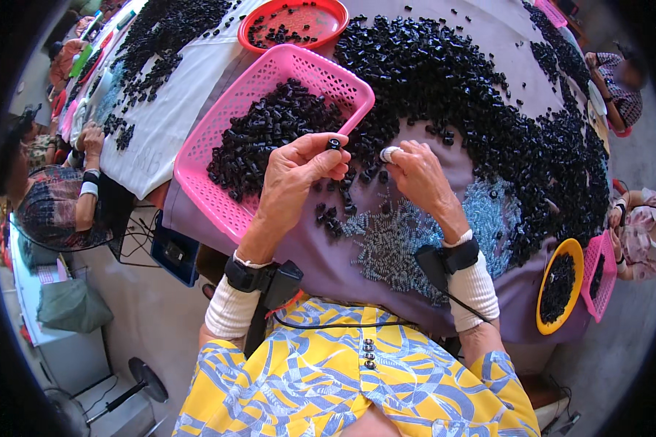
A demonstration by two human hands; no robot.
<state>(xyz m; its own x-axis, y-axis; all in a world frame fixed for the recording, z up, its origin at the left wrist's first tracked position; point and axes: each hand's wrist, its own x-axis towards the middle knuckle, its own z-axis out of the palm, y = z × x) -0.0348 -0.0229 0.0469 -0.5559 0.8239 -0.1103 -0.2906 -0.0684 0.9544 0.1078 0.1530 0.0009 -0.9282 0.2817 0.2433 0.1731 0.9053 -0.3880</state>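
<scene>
My left hand [297, 171] pinches a small black plastic part [334, 144] between thumb and fingers, above the near right edge of a pink basket [197, 156]. The basket holds a heap of similar black parts [270, 131]. To the right, my right hand [421, 175] is closed, its fingertips pressed together; whatever they hold, if anything, is hidden. White wrapping covers one of its fingertips. Below that hand lies a spread of tiny silvery pieces, apparently springs [393, 244]. A few loose black parts [332, 218] rest on the cloth between my hands.
A large pile of black parts [423, 65] curves around the far and right side of the purple tablecloth [291, 262]. A red tray [328, 40] stands at the back, a yellow basket [579, 271] at right. Other people sit at both sides; a black fan [147, 379] stands lower left.
</scene>
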